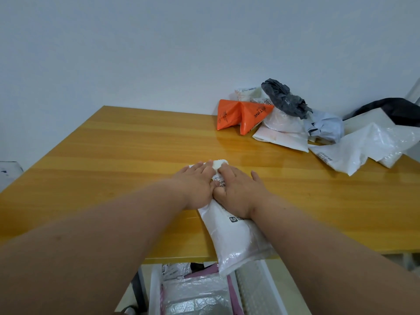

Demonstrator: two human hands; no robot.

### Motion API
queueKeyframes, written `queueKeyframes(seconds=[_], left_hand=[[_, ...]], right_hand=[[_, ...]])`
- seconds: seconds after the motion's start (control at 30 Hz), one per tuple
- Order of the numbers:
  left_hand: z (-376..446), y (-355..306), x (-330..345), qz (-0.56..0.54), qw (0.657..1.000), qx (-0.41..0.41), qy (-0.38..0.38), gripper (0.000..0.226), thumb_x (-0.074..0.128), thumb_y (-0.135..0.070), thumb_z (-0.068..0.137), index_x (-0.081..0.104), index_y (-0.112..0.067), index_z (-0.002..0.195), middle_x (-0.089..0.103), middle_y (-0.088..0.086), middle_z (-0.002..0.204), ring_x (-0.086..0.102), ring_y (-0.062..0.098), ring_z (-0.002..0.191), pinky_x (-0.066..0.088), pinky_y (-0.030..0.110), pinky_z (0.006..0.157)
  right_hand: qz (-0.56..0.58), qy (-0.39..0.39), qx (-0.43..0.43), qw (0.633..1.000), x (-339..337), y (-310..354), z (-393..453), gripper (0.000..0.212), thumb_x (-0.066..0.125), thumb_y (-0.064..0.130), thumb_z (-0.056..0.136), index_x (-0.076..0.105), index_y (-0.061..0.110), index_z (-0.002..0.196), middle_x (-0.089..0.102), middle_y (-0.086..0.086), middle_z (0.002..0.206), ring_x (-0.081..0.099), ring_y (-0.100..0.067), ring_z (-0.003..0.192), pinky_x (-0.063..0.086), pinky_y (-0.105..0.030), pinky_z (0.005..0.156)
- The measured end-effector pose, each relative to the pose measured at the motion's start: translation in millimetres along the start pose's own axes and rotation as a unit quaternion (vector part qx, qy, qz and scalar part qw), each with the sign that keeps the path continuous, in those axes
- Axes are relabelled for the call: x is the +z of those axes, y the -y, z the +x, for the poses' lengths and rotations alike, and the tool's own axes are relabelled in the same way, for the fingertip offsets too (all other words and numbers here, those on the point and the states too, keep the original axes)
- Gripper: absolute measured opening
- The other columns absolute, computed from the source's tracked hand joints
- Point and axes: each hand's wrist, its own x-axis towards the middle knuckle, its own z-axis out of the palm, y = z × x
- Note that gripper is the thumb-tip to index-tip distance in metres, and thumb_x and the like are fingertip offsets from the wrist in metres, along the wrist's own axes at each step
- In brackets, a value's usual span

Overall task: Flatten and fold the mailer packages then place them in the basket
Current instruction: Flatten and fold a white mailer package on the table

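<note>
Light, limp, slippery white mailer point(234, 237) pinned to the worktop point(113, 142) under both flat, spread hands, left point(195, 185) and right point(238, 189); likely best pinched at its near overhanging edge.

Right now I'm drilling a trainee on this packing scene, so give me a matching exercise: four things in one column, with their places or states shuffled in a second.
Things:
1. white mailer
2. orange mailer
3. basket
4. grey bag

Places or states:
A. crumpled on top of the far pile
B. below the table's near edge
C. pressed flat under both hands
D. at the pile's left end

Pairs: 1-C, 2-D, 3-B, 4-A
</note>
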Motion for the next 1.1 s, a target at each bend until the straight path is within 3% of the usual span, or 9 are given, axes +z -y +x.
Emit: queueKeyframes(seconds=[0.1,0.2,0.4,0.5,0.7,0.8,0.93,1.0,1.1], left_hand=[[-4.3,-1.3,3.2,0.001,1.000,0.000,-0.022,0.055,0.019,-0.042,0.106,0.012,-0.021,0.156,-0.007,-0.002,0.164,-0.008,0.017,0.151,0.002,0.041,0.123],[-10.6,2.9,4.5,0.035,0.998,-0.001,-0.043,0.058,0.020,-0.045,0.105,0.007,-0.023,0.157,-0.006,-0.001,0.165,-0.004,0.020,0.151,0.007,0.042,0.122],[-33.4,-3.2,0.9,0.027,0.991,-0.016,-0.132,0.058,0.031,-0.045,0.103,0.017,-0.025,0.155,0.012,-0.004,0.162,0.012,0.026,0.146,0.020,0.043,0.118],[-41.4,-13.8,-3.9,0.009,0.993,-0.007,-0.121,0.056,0.030,-0.044,0.104,0.018,-0.025,0.155,0.013,-0.003,0.163,0.013,0.024,0.147,0.020,0.044,0.118],[-59.5,-31.4,-2.7,0.095,0.995,0.005,0.005,0.062,0.018,-0.053,0.103,0.001,-0.028,0.157,-0.003,-0.005,0.165,0.001,0.017,0.151,0.005,0.044,0.122],[-67.3,-34.6,-6.4,0.149,0.988,-0.027,-0.020,0.066,0.018,-0.061,0.099,0.010,-0.028,0.156,0.016,-0.001,0.163,0.024,0.023,0.146,0.019,0.044,0.117],[-77.7,-36.8,-18.4,0.236,0.967,-0.064,-0.064,0.071,0.021,-0.071,0.094,0.027,-0.029,0.150,0.048,0.003,0.140,0.053,0.025,0.120,0.034,0.042,0.098],[-82.0,-36.8,-21.9,0.247,0.964,-0.078,-0.067,0.066,0.023,-0.072,0.092,0.046,-0.027,0.135,0.053,0.002,0.125,0.055,0.023,0.110,0.035,0.041,0.094],[-83.7,-33.8,-13.7,0.202,0.971,-0.064,-0.110,0.065,0.032,-0.068,0.093,0.043,-0.021,0.136,0.041,0.006,0.139,0.040,0.026,0.128,0.033,0.042,0.105]], right_hand=[[-0.033,-0.024,-0.014,0.999,4.2,-0.6,-7.1,0.060,0.029,0.044,0.096,0.019,0.025,0.153,0.003,0.006,0.165,0.005,-0.014,0.151,0.001,-0.053,0.120],[-0.060,-0.033,-0.032,0.997,0.5,-1.1,-12.6,0.060,0.026,0.048,0.099,0.018,0.026,0.154,0.001,0.007,0.165,0.006,-0.016,0.151,0.003,-0.053,0.120],[-0.047,-0.066,-0.038,0.996,-14.5,-8.5,-36.4,0.042,0.043,0.037,0.097,0.047,0.022,0.136,0.040,0.002,0.145,0.039,-0.022,0.131,0.032,-0.040,0.109],[-0.052,-0.052,-0.021,0.997,-20.2,-7.0,-49.6,0.038,0.041,0.033,0.098,0.051,0.019,0.132,0.046,-0.001,0.136,0.042,-0.024,0.127,0.036,-0.041,0.105],[-0.053,0.013,0.008,0.998,-25.1,2.0,-68.4,0.051,0.038,0.044,0.097,0.041,0.018,0.142,0.049,-0.005,0.143,0.045,-0.025,0.131,0.032,-0.042,0.110],[-0.064,0.028,0.009,0.998,-21.9,3.3,-76.0,0.053,0.032,0.051,0.099,0.039,0.021,0.142,0.039,-0.001,0.151,0.037,-0.024,0.137,0.019,-0.051,0.116],[-0.114,-0.011,0.025,0.993,-22.3,-0.3,-84.2,0.049,0.034,0.039,0.101,0.033,0.025,0.148,0.026,0.001,0.159,0.025,-0.025,0.145,0.010,-0.053,0.120],[-0.124,-0.027,0.046,0.991,-20.9,-2.1,-85.1,0.050,0.034,0.039,0.101,0.032,0.025,0.149,0.028,0.000,0.157,0.023,-0.026,0.145,0.009,-0.053,0.120],[-0.104,-0.015,0.076,0.992,-14.1,-4.4,-83.8,0.053,0.030,0.042,0.103,0.021,0.027,0.153,0.015,-0.001,0.162,0.009,-0.026,0.150,0.006,-0.056,0.119]])
